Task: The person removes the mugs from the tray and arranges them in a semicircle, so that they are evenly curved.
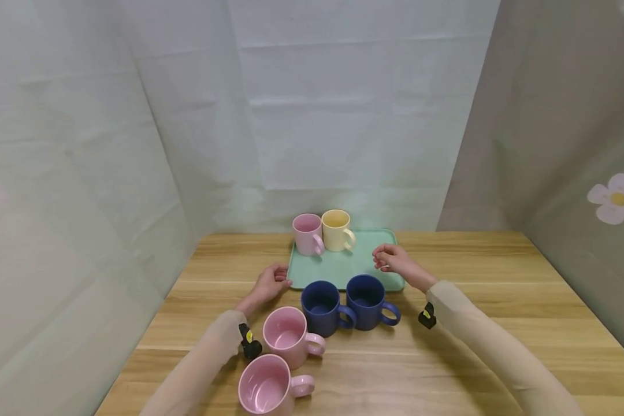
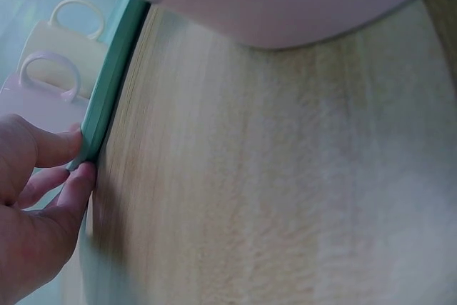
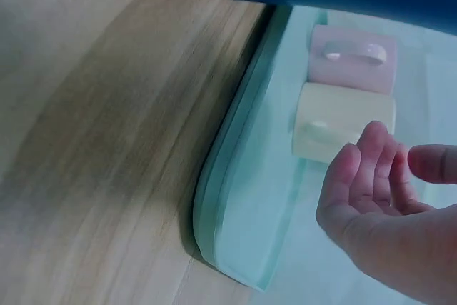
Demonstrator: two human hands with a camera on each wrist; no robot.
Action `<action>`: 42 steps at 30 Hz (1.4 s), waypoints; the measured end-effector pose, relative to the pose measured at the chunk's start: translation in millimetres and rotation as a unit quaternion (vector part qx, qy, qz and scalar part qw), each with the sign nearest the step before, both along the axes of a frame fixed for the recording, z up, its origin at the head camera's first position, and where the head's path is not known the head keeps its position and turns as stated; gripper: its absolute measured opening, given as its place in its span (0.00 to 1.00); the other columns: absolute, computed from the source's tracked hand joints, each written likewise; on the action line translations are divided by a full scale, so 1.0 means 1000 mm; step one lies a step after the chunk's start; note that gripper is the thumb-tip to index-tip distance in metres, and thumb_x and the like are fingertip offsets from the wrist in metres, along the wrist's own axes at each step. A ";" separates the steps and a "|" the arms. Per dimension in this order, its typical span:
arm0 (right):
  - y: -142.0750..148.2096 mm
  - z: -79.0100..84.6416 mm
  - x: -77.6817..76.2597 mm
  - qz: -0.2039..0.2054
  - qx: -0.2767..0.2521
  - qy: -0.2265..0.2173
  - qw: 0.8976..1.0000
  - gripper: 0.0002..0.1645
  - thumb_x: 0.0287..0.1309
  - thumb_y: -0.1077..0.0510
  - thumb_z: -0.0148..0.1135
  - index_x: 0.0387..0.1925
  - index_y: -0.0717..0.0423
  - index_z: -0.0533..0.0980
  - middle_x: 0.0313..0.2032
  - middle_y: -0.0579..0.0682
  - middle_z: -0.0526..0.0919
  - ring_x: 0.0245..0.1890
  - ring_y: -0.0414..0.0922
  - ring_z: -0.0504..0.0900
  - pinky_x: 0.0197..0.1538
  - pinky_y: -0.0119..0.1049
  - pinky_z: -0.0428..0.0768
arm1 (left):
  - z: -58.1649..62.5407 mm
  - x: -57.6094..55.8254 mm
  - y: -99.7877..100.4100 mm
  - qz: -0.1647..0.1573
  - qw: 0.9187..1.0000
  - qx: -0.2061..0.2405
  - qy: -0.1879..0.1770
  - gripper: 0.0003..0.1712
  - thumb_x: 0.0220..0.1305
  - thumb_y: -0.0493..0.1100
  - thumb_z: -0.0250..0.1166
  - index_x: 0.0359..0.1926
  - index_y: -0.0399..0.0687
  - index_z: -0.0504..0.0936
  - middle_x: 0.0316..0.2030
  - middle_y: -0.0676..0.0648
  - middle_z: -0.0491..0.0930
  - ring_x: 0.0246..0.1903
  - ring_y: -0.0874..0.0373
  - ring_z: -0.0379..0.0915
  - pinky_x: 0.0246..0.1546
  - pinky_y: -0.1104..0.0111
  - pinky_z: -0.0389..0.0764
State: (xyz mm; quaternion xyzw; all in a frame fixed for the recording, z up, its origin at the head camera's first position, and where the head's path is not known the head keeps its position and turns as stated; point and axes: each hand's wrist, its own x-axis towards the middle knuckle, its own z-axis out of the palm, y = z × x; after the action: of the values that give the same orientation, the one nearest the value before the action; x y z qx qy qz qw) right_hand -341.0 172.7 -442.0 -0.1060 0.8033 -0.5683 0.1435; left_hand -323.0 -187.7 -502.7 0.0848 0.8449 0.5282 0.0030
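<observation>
Pinches the tray (image 1: 338, 267) at its 8 o'clock edge with the left hand (image 1: 270, 282). Holds the right hand (image 1: 396, 263), relaxed and loosely curled, above the tray's 3 o'clock side. Has a pink mug (image 1: 305, 244) and a cream mug (image 1: 335, 238) upright on the tray, toward 10 and 11 o'clock. Has two blue mugs (image 1: 319, 318) on the surface (image 1: 395, 375) just off 6 o'clock, two pink mugs (image 1: 287, 348) toward 7.

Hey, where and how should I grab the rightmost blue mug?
Best by its handle, probably coming from the right with your right hand. The rightmost blue mug stands upright with its handle jutting out to the right, while the other blue mug crowds its left side.
</observation>
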 end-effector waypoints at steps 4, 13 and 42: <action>-0.004 -0.001 -0.005 0.021 -0.014 -0.003 1.000 0.20 0.72 0.59 0.43 0.56 0.71 0.66 0.55 0.67 0.72 0.54 0.60 0.75 0.60 0.53 0.76 | 0.000 0.000 -0.002 -0.007 1.000 0.003 0.003 0.24 0.58 0.33 0.67 0.54 0.27 0.73 0.46 0.30 0.79 0.44 0.44 0.79 0.48 0.62 0.84; -0.021 -0.006 -0.020 0.092 -0.040 0.011 0.995 0.28 0.74 0.59 0.39 0.69 0.68 0.55 0.70 0.68 0.56 0.70 0.64 0.57 0.70 0.59 0.63 | 0.009 0.008 0.001 0.039 0.998 -0.028 -0.031 0.24 0.58 0.27 0.63 0.56 0.24 0.71 0.49 0.27 0.77 0.48 0.39 0.77 0.52 0.57 0.82; -0.050 -0.012 -0.047 0.056 -0.020 0.014 0.998 0.25 0.75 0.58 0.37 0.65 0.70 0.61 0.66 0.68 0.64 0.69 0.61 0.60 0.73 0.59 0.57 | 0.007 0.010 0.009 0.038 0.999 -0.024 -0.028 0.24 0.58 0.27 0.64 0.56 0.26 0.71 0.50 0.29 0.77 0.47 0.41 0.77 0.53 0.57 0.81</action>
State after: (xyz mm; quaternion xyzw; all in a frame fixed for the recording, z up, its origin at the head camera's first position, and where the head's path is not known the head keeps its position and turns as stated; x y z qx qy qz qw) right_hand -388.0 122.7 -453.6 -0.1618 0.7867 -0.5734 0.1618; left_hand -312.6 -179.1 -495.6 0.0376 0.8594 0.5098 0.0083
